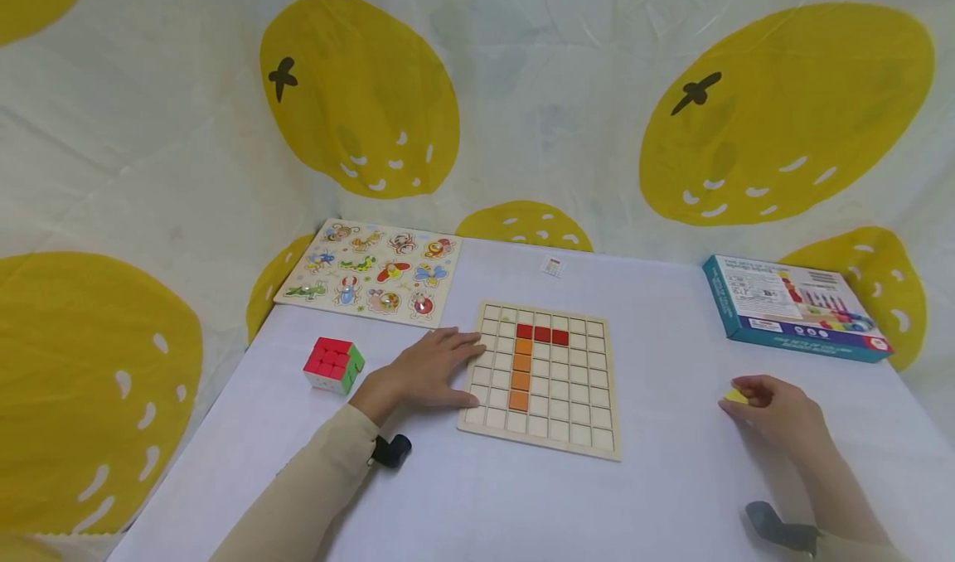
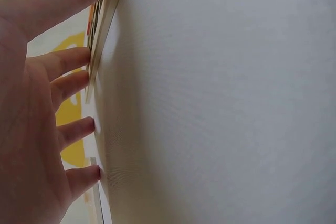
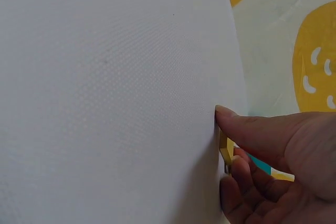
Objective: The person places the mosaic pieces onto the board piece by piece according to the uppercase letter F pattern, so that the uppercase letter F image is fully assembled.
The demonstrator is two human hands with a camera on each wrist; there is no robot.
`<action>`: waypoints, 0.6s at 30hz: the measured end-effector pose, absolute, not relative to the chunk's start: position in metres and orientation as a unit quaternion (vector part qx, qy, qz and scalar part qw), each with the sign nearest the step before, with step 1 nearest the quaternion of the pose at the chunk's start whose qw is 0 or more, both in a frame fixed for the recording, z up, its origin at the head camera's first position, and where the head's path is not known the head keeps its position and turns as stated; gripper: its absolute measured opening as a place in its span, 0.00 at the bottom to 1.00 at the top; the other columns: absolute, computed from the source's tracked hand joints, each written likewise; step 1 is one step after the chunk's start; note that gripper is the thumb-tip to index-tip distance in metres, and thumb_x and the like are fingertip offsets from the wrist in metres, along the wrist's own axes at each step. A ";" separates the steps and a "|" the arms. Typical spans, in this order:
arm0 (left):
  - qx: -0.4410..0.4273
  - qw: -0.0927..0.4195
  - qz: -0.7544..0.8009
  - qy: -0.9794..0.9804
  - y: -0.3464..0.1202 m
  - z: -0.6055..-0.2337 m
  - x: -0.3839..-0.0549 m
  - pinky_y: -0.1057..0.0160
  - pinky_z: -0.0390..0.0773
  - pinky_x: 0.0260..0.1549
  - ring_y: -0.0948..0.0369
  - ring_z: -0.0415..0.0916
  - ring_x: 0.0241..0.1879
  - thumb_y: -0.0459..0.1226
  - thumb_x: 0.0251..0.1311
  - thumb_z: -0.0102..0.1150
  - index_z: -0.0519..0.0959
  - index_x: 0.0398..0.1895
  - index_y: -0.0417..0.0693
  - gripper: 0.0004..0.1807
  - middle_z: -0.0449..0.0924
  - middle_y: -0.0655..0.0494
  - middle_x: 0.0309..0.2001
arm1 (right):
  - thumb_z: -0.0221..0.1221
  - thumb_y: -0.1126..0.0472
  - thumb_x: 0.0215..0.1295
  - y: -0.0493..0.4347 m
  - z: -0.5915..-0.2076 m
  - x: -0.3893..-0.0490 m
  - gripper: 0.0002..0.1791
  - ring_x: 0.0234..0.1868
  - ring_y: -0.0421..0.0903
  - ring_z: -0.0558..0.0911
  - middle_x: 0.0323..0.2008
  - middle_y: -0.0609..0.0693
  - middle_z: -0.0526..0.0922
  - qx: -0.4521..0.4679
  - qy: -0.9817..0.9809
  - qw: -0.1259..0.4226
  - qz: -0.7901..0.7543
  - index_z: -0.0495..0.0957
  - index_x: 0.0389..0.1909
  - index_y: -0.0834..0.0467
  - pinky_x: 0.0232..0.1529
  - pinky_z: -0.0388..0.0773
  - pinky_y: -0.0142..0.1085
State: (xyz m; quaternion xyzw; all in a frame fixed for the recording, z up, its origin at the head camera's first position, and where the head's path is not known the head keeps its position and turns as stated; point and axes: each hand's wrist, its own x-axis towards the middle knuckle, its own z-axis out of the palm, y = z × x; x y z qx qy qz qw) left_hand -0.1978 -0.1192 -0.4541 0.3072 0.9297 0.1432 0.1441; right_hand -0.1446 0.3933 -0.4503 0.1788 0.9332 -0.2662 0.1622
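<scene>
A light wooden grid board (image 1: 574, 371) lies on the table, slightly turned. Three red square tiles (image 1: 542, 334) form a row near its top, and several orange tiles (image 1: 521, 363) run down below the leftmost one. My left hand (image 1: 429, 371) rests at the board's left edge, fingers spread and thumb touching the rim; in the left wrist view the spread fingers (image 2: 73, 129) reach the board's side and the tabletop. Off to the right of the board, my right hand (image 1: 779, 413) pinches a small yellow piece (image 1: 736, 396) close to the table; the fingers partly hide it.
A red, green and white puzzle cube (image 1: 332, 365) sits left of my left hand. Behind it lies an insect picture puzzle board (image 1: 373, 272). At the back are a small printed card (image 1: 552, 266) and, on the right, a teal box (image 1: 794, 307). A patterned curtain hangs behind.
</scene>
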 end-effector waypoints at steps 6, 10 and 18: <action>0.308 0.145 0.144 0.929 -0.120 -0.453 -0.197 0.40 0.55 0.78 0.45 0.51 0.81 0.62 0.59 0.63 0.64 0.77 0.57 0.45 0.58 0.56 0.81 | 0.68 0.43 0.63 0.395 -0.450 -0.144 0.43 0.49 0.60 0.78 0.55 0.72 0.77 0.189 0.928 0.177 -0.266 0.67 0.66 0.70 0.59 0.78 0.60; 0.307 0.148 0.145 0.929 -0.119 -0.452 -0.197 0.41 0.54 0.79 0.45 0.50 0.82 0.62 0.59 0.63 0.64 0.78 0.57 0.45 0.57 0.57 0.81 | 0.68 0.44 0.64 0.395 -0.451 -0.144 0.42 0.48 0.60 0.78 0.53 0.72 0.78 0.185 0.928 0.183 -0.265 0.68 0.64 0.72 0.59 0.78 0.60; 0.308 0.144 0.147 0.929 -0.120 -0.455 -0.198 0.41 0.55 0.78 0.45 0.51 0.81 0.62 0.59 0.63 0.64 0.77 0.57 0.45 0.57 0.57 0.81 | 0.65 0.44 0.67 0.395 -0.452 -0.145 0.40 0.51 0.64 0.77 0.57 0.75 0.75 0.155 0.934 0.189 -0.260 0.67 0.65 0.71 0.59 0.78 0.60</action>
